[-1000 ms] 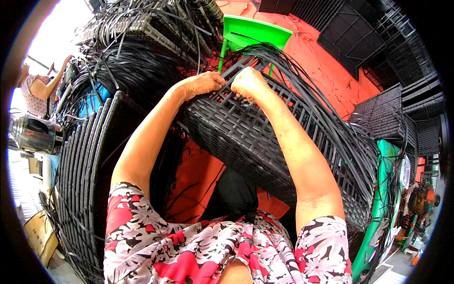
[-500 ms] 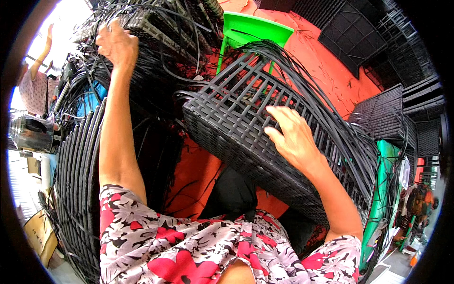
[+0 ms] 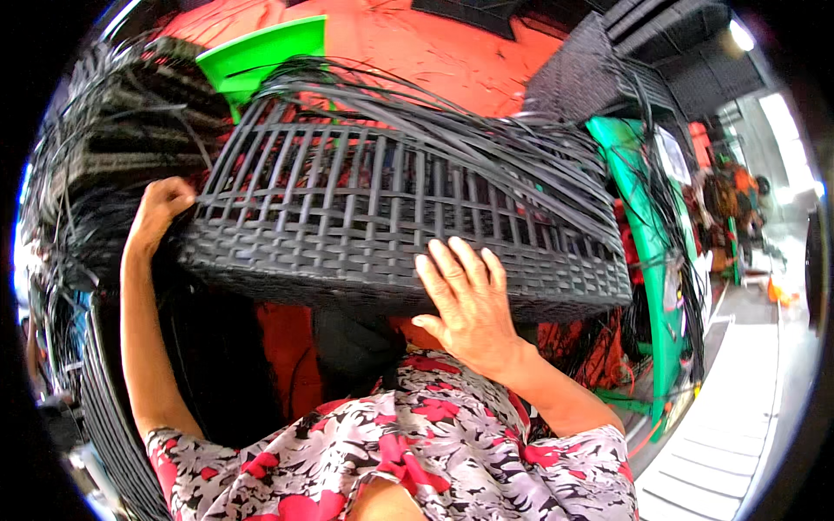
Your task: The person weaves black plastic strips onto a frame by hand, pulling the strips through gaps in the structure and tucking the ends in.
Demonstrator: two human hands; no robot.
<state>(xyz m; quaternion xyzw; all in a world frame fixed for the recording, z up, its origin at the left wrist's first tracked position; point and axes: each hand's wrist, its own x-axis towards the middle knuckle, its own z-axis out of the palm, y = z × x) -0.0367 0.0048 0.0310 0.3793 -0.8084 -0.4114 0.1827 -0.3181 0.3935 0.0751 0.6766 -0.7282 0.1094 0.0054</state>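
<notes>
A half-woven black rattan-style furniture frame (image 3: 330,241) lies across in front of me, its near part tightly woven and its far part an open grid. My right hand (image 3: 469,313) rests on the near woven edge, fingers stretched out and slightly spread, the thumb pointing left. At the left end of the frame, my left hand (image 3: 162,213) is closed, its fingers curled in. Whether a strip is pinched in them is too small to tell. Long loose black plastic strips (image 3: 521,161) trail over the frame's far side and right end.
A bright green chair (image 3: 261,56) stands beyond the frame on the red floor (image 3: 391,43). Stacked woven pieces with tangled strips (image 3: 139,130) crowd the left. A green upright board (image 3: 638,226) hung with strips is at the right, near a white slatted surface (image 3: 712,417).
My view has swung to the right. My left hand has come down from the strip heap to the frame's left end and closed. My right hand is now on the near woven edge.
</notes>
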